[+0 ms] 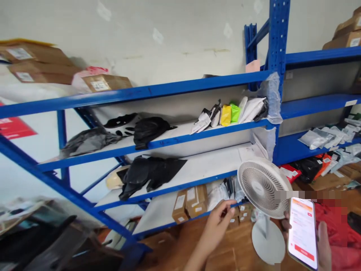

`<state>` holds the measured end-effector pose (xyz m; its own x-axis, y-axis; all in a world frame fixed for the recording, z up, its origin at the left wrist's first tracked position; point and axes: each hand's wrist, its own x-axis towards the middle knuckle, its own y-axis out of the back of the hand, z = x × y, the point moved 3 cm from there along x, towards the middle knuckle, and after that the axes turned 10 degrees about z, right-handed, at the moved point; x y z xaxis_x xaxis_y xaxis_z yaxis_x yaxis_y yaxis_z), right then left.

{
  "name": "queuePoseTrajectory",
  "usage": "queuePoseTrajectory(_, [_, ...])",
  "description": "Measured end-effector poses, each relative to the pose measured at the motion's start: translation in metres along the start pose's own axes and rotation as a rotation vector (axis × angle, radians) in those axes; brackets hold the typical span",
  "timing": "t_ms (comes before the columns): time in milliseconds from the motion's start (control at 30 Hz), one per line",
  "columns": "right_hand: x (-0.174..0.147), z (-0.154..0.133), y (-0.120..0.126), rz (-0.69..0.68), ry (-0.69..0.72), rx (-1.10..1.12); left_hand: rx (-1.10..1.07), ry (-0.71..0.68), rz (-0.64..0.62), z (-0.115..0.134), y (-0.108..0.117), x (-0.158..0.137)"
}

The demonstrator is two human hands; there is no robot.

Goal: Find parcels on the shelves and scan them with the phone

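Note:
My left hand (219,221) reaches in from the bottom middle, its fingers loosely bent and slightly apart, with nothing visible in them. It hovers in front of the lowest shelf, close to some parcels. At the lower right, my right hand (324,244) grips a smartphone (302,231) upright, thumb on one side and fingertips on the other. The phone's lit screen shows white areas with orange and red bars; the text is too small to read. Between the hands stands a white fan (263,188) on a round base.
A blue metal rack (169,139) runs along the wall, holding black bags (153,130), upright parcels (225,114) and cardboard boxes (194,203). Another rack section at right carries plastic-wrapped packets (318,138). Red material (332,222) lies behind the phone, partly blurred. Dark items fill the lower left.

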<state>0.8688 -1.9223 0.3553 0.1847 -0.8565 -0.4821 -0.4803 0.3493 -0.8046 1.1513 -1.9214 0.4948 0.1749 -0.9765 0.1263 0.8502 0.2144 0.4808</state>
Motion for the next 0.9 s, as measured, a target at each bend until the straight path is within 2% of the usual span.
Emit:
queuePoseTrajectory(100, [0.02,0.049,-0.063,-0.013,-0.019,0.062,0.005,0.013,0.076,-0.024,0.063,0.034])
queuePoseTrajectory(200, [0.036,0.085,-0.101,-0.006,-0.049,0.124,-0.022,0.04,0.099,-0.044,0.098,0.063])
queuePoseTrajectory(300, [0.055,0.108,-0.104,-0.041,-0.086,0.079,-0.036,0.005,0.049,-0.059,0.115,0.085])
queuePoseTrajectory(400, [0.077,0.119,-0.097,-0.009,-0.041,-0.031,-0.009,-0.052,0.028,-0.069,0.131,0.105])
queuePoseTrajectory(500, [0.098,0.127,-0.119,0.019,-0.021,-0.041,0.046,-0.139,0.076,-0.068,0.155,0.132])
queuePoseTrajectory(600, [0.121,0.134,-0.177,-0.113,0.048,0.029,0.138,-0.283,0.152,-0.053,0.182,0.172])
queuePoseTrajectory(700, [0.152,0.139,-0.246,-0.267,0.116,-0.033,0.27,-0.424,0.216,-0.03,0.2,0.226])
queuePoseTrajectory(833, [0.197,0.134,-0.331,-0.334,0.304,-0.118,0.55,-0.6,0.384,-0.001,0.203,0.307])
queuePoseTrajectory(900, [0.215,0.13,-0.372,-0.405,0.421,-0.14,0.686,-0.593,0.408,0.004,0.2,0.341])
